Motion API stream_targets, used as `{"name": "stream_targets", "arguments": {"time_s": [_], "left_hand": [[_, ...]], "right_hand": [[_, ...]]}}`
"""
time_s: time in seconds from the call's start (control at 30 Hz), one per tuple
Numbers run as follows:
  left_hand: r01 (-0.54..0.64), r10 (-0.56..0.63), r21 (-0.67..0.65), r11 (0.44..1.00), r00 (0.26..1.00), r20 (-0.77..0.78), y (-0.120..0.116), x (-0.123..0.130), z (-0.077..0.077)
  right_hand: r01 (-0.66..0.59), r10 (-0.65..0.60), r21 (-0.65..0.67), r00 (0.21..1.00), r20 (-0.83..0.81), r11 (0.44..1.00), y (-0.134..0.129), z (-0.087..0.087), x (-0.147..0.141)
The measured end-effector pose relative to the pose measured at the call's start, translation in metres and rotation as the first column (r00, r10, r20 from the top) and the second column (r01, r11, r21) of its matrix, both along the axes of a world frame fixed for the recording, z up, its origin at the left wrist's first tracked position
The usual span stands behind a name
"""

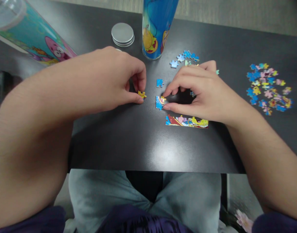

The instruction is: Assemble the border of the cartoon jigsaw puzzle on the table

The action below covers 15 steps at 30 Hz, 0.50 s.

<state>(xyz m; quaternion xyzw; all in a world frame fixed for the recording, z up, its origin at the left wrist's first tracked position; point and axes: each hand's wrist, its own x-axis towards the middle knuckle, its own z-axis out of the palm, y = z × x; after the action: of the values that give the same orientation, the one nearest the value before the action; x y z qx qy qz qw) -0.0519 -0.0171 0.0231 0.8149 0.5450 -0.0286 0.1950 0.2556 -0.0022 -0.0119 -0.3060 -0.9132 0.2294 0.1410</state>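
My left hand [109, 79] pinches a small yellow puzzle piece [142, 94] between thumb and forefinger, just above the black table [129, 142]. My right hand [199, 92] rests to the right of it, fingertips holding a blue and yellow piece [160, 102] against the tabletop. A single blue piece [159, 83] lies just above that one. A joined strip of puzzle pieces [186, 121] lies below my right hand.
A blue cartoon tube [155, 27] stands at the back centre, with round metal lids [122, 34] to its left. Another cartoon tube [29, 30] lies tilted at the back left. Several loose pieces [184, 58] sit behind my right hand; a bigger pile [268, 87] lies at right.
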Motion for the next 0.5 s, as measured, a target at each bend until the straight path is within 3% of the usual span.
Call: {"name": "stream_targets", "arguments": {"time_s": [0.2, 0.5], "left_hand": [[0.071, -0.069, -0.004, 0.997, 0.984, 0.161, 0.001, -0.003, 0.001], [0.177, -0.135, -0.101, 0.979, 0.934, 0.331, -0.005, 0.008, -0.007]], "right_hand": [[0.063, -0.066, 0.065, 0.997, 0.045, 0.996, -0.001, -0.003, 0.001], [0.032, -0.031, 0.108, 0.999, -0.011, 0.994, 0.005, -0.010, 0.004]]}}
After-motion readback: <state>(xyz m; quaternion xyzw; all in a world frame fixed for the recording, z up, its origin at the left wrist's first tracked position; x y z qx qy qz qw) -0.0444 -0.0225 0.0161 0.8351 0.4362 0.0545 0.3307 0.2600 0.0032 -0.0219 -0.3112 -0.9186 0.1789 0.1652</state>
